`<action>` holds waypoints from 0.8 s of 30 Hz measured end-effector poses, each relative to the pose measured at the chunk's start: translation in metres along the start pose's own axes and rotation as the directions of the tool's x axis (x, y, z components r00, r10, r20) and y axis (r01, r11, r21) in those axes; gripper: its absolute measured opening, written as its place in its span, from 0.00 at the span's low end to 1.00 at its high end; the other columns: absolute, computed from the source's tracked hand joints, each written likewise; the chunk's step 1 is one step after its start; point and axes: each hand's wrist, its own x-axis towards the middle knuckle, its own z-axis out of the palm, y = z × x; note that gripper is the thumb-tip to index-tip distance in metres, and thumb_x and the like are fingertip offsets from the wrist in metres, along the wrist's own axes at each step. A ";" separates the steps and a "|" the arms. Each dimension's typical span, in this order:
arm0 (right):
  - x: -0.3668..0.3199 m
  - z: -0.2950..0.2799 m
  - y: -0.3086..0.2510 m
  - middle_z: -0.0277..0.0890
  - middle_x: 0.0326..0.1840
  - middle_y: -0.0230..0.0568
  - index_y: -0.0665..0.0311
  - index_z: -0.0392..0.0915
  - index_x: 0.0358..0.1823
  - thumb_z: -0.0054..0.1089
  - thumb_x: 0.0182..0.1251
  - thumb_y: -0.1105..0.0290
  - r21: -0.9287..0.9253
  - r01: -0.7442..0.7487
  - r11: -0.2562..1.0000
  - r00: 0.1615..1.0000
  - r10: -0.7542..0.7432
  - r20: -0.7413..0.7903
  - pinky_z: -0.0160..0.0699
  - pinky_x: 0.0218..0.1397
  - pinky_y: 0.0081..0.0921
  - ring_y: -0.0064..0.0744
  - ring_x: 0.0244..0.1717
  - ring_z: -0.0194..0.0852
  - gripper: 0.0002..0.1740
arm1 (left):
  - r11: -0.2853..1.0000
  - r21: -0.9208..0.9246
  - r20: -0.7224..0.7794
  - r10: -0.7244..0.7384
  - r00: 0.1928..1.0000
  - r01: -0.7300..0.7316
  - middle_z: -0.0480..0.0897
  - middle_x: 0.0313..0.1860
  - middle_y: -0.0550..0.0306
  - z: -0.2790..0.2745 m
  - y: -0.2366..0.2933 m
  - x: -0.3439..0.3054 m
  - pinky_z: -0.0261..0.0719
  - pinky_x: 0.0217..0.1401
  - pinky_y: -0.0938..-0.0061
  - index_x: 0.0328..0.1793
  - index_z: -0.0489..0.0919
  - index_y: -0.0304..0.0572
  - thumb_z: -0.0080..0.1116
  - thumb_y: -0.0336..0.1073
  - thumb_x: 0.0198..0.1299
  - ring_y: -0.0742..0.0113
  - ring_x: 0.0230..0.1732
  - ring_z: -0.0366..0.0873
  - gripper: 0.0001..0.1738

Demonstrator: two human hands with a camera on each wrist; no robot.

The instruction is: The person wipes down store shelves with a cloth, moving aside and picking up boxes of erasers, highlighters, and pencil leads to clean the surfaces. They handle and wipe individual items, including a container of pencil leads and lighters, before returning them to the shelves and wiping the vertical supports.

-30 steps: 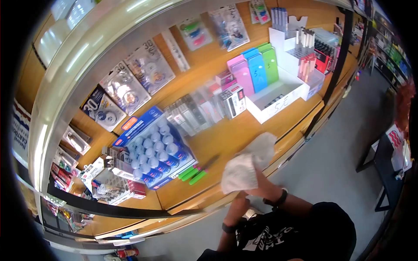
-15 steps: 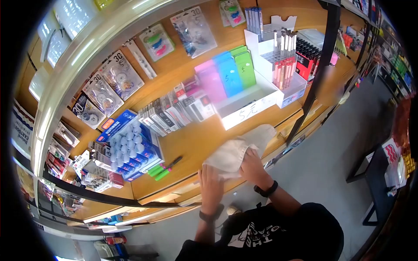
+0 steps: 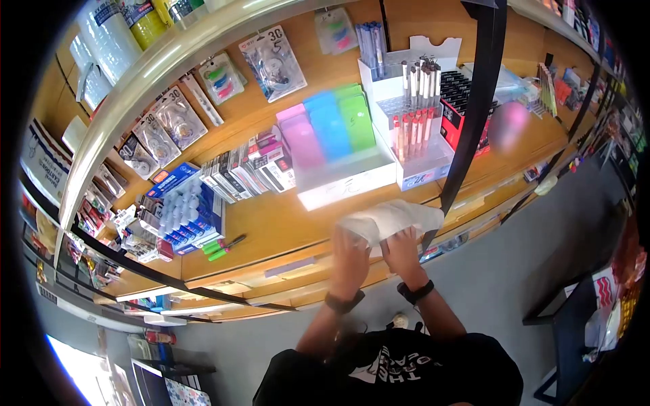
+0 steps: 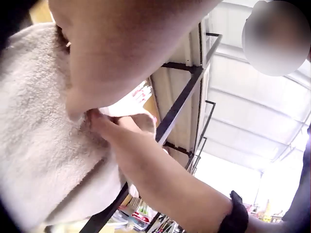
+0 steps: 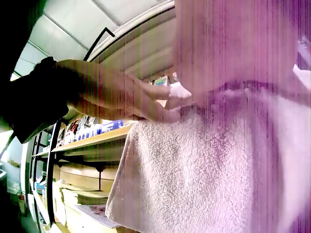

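A pale terry cloth (image 3: 399,218) is spread between both hands near the shelf's front edge, in front of the white box. My left hand (image 3: 351,260) grips its left part, blurred in the head view. Close to it, my right hand (image 3: 403,256) holds the cloth's near edge, fingers lying over the fabric. In the left wrist view the cloth (image 4: 39,121) hangs in folds below the hands, with the right hand's fingers (image 4: 99,121) pinching it. The right wrist view has the cloth (image 5: 189,170) draping down; purple streaks cover part of that picture.
On the wooden shelf stand a white box (image 3: 352,193) with coloured folders, a clear pen holder (image 3: 428,159), several small boxes (image 3: 247,166) and a blue carton of glue bottles (image 3: 186,213). Green-handled knives (image 3: 218,250) lie nearby. A black post (image 3: 474,101) rises beside the cloth.
The hands were bunched together at the cloth; they have separated and opened it out. The cloth and hands have shifted right along the shelf edge towards the black post as the view moved.
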 end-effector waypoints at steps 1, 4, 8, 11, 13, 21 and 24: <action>0.000 -0.006 0.001 0.74 0.61 0.55 0.65 0.76 0.61 0.55 0.63 0.68 0.033 -0.040 0.999 0.999 0.040 0.011 0.59 0.70 0.53 0.56 0.65 0.65 0.24 | 1.000 0.008 0.003 -0.002 1.000 0.001 0.70 0.62 0.35 0.001 0.003 0.001 0.55 0.78 0.46 0.45 0.81 0.32 0.59 0.31 0.57 0.32 0.71 0.60 0.12; -0.004 -0.011 0.015 0.74 0.61 0.56 0.64 0.76 0.61 0.54 0.66 0.67 0.062 0.006 0.998 0.997 -0.001 -0.083 0.60 0.69 0.55 0.59 0.64 0.67 0.22 | 1.000 0.012 0.001 0.002 1.000 -0.002 0.70 0.63 0.35 0.008 0.011 -0.002 0.55 0.78 0.45 0.48 0.80 0.34 0.60 0.31 0.57 0.32 0.70 0.61 0.14; 0.003 -0.035 0.033 0.72 0.62 0.59 0.65 0.75 0.61 0.54 0.66 0.67 0.027 0.071 0.997 0.981 -0.065 -0.183 0.59 0.69 0.57 0.63 0.64 0.65 0.22 | 0.993 -0.073 -0.008 0.097 0.995 -0.097 0.69 0.66 0.32 0.036 0.016 0.005 0.58 0.76 0.43 0.59 0.75 0.33 0.62 0.31 0.57 0.29 0.71 0.61 0.23; 0.018 -0.062 0.050 0.70 0.63 0.62 0.66 0.74 0.62 0.54 0.65 0.67 0.015 0.091 0.996 0.952 -0.083 -0.294 0.55 0.70 0.61 0.68 0.65 0.63 0.24 | 0.969 -0.207 -0.019 0.136 0.991 -0.137 0.68 0.68 0.32 0.055 0.038 0.024 0.58 0.76 0.43 0.64 0.73 0.33 0.62 0.31 0.57 0.31 0.71 0.62 0.28; 0.024 -0.061 0.078 0.69 0.63 0.62 0.66 0.74 0.61 0.54 0.64 0.69 -0.037 0.065 0.997 0.948 -0.073 -0.311 0.54 0.70 0.63 0.70 0.64 0.62 0.23 | 0.943 -0.302 -0.026 0.138 0.990 -0.140 0.69 0.68 0.34 0.063 0.059 0.039 0.59 0.76 0.45 0.67 0.71 0.34 0.61 0.31 0.57 0.33 0.71 0.63 0.30; 0.074 -0.119 0.125 0.74 0.57 0.58 0.67 0.77 0.55 0.58 0.64 0.67 -0.114 0.123 0.986 0.905 -0.159 -0.395 0.63 0.67 0.55 0.63 0.61 0.69 0.20 | 0.756 -0.632 -0.037 0.192 0.981 -0.171 0.66 0.71 0.32 0.078 0.128 0.099 0.61 0.76 0.52 0.75 0.61 0.32 0.60 0.24 0.54 0.31 0.72 0.62 0.39; 0.093 -0.134 0.129 0.73 0.60 0.59 0.67 0.75 0.59 0.59 0.65 0.65 -0.042 0.185 0.982 0.889 -0.186 -0.418 0.62 0.68 0.53 0.63 0.63 0.67 0.23 | 0.716 -0.650 -0.123 0.232 0.965 -0.255 0.65 0.71 0.31 0.075 0.140 0.117 0.69 0.69 0.56 0.77 0.59 0.32 0.61 0.27 0.55 0.31 0.69 0.65 0.41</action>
